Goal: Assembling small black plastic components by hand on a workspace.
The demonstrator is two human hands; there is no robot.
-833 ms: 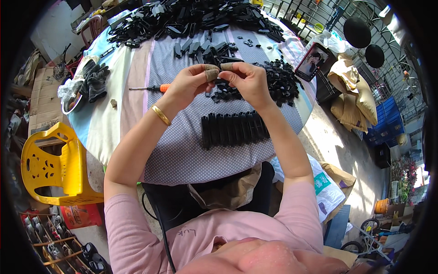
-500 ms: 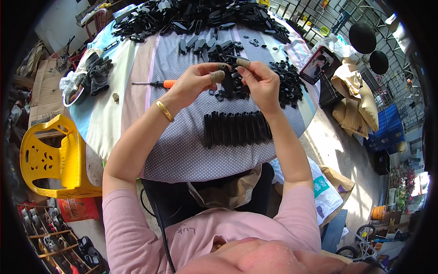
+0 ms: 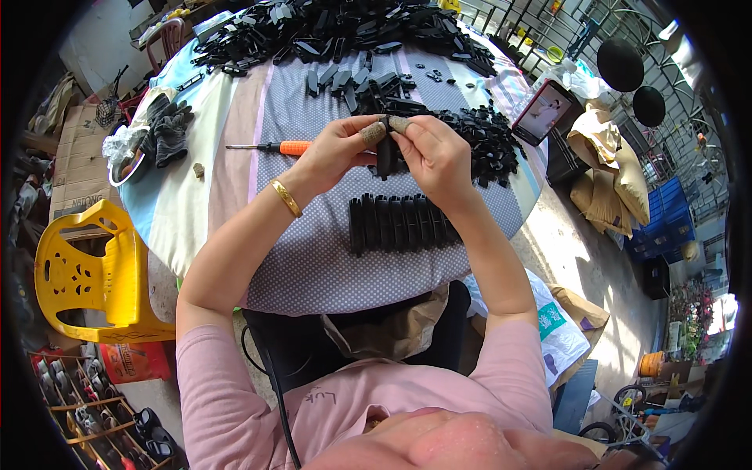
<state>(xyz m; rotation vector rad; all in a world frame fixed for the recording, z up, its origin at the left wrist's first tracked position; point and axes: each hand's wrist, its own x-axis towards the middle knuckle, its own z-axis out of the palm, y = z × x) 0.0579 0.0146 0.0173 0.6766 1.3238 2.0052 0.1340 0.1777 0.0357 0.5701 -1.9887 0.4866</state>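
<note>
Over the middle of the table, I hold a long black plastic part (image 3: 385,160) upright between both hands. My left hand (image 3: 338,153) is closed on its left side, with tan wrapping on the thumb. The fingers of my right hand (image 3: 439,150) pinch its upper end, meeting the left fingertips; whether they also hold a smaller piece is hidden. A screwdriver (image 3: 294,147) with an orange handle lies beside my left hand. Nearer to me, similar black parts (image 3: 399,223) stand side by side in a row. Small black pieces (image 3: 493,141) are heaped right of my right hand.
A large pile of black plastic parts (image 3: 337,31) covers the table's far side. Dark gloves (image 3: 168,129) lie at the left. On the right, a phone (image 3: 542,112) stands tilted near the edge. A yellow chair (image 3: 98,274) is left of the table.
My right hand has come left and slightly down, so its fingertips now meet the left ones at the top of the black part. The picture on the phone has changed.
</note>
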